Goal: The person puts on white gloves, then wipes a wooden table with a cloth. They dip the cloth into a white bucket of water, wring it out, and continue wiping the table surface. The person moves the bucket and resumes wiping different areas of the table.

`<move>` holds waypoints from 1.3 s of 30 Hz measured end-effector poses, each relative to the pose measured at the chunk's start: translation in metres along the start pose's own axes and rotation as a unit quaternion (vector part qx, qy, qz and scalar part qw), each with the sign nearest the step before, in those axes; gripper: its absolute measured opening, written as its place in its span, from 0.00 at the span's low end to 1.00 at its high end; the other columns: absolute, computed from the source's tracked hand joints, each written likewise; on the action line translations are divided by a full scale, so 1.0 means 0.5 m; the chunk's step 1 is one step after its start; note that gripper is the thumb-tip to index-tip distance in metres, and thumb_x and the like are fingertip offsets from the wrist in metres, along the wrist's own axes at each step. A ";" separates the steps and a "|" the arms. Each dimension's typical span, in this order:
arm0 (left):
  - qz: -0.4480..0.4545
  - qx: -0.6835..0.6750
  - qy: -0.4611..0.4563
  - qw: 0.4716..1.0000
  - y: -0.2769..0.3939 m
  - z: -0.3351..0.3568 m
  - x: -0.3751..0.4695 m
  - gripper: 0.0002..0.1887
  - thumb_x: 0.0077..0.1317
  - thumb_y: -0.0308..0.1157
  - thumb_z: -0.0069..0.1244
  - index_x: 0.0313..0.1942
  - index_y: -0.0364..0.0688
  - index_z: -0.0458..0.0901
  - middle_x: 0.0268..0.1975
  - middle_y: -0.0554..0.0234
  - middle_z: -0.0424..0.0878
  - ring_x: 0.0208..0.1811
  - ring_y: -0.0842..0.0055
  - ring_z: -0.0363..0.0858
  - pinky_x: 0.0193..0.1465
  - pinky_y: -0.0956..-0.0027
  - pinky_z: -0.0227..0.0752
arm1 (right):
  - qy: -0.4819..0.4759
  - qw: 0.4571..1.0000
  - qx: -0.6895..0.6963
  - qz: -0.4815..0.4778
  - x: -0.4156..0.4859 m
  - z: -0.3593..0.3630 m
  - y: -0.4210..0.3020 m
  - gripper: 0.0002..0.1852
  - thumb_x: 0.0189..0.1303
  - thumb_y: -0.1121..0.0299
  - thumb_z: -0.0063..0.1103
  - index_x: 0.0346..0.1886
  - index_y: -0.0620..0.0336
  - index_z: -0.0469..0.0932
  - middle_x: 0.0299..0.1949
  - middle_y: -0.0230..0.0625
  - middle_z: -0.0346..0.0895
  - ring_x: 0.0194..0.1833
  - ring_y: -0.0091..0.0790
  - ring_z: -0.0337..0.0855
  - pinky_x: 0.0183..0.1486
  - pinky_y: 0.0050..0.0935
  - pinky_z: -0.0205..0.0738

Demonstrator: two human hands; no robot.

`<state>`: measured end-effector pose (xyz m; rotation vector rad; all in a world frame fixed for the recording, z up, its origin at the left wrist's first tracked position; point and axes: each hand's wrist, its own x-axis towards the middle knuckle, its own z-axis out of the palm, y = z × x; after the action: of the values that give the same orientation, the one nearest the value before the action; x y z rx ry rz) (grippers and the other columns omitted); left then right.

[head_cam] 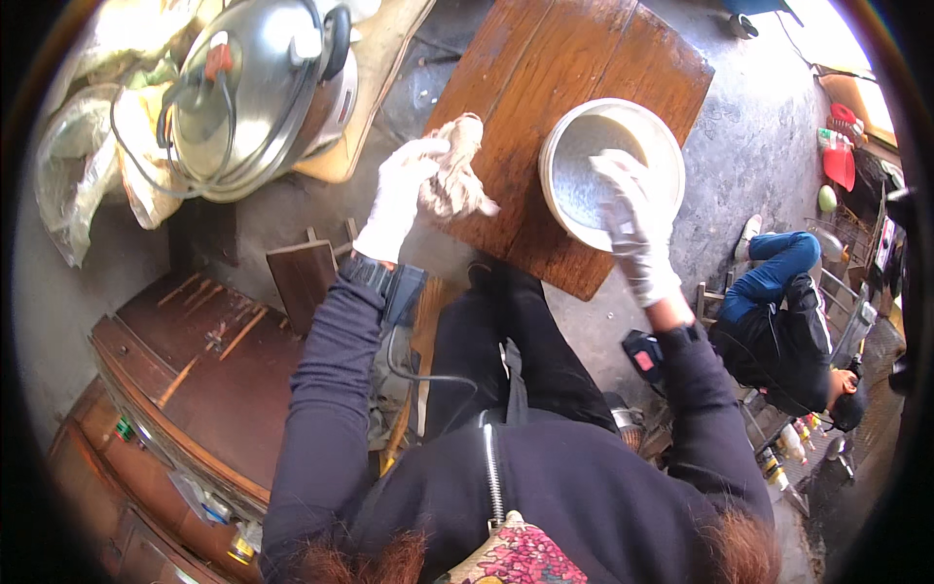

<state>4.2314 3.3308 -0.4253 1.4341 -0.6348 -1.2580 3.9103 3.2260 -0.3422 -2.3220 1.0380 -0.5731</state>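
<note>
My left hand (pixel 398 193), in a white glove, holds a crumpled beige cloth (pixel 456 175) over the left edge of a wooden table (pixel 511 124). A round white bucket (pixel 553 191) stands on this table, to the right of the cloth. Reaching over the bucket's near right rim is my right hand (pixel 636 219), also in a white glove. Its fingers overlap the bucket's opening, and whether they grip anything there is not visible. Inside, the bucket's bottom looks grey and speckled; I cannot tell whether it holds liquid.
A large lidded metal electric pot (pixel 248 95) with a coiled cord stands at upper left beside plastic bags (pixel 80 168). A dark wooden cabinet (pixel 197 350) is at left. To the right a person (pixel 777 328) sits low near bottles (pixel 788 445). Concrete floor (pixel 751 131) surrounds the table.
</note>
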 end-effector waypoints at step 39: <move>0.393 0.625 0.041 0.674 -0.231 0.209 0.730 0.19 0.64 0.44 0.48 0.37 0.34 0.80 0.44 0.43 0.77 0.46 0.51 0.75 0.50 0.49 0.71 | 0.212 0.891 0.187 0.356 -0.124 0.081 0.246 0.36 0.66 0.84 0.49 0.77 0.61 0.53 0.76 0.44 0.55 0.74 0.42 0.60 0.76 0.39 0.52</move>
<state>4.2160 3.0018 -0.6464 1.8336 -2.0217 0.1273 3.8278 3.2159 -0.4591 -1.3582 1.6881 -0.8858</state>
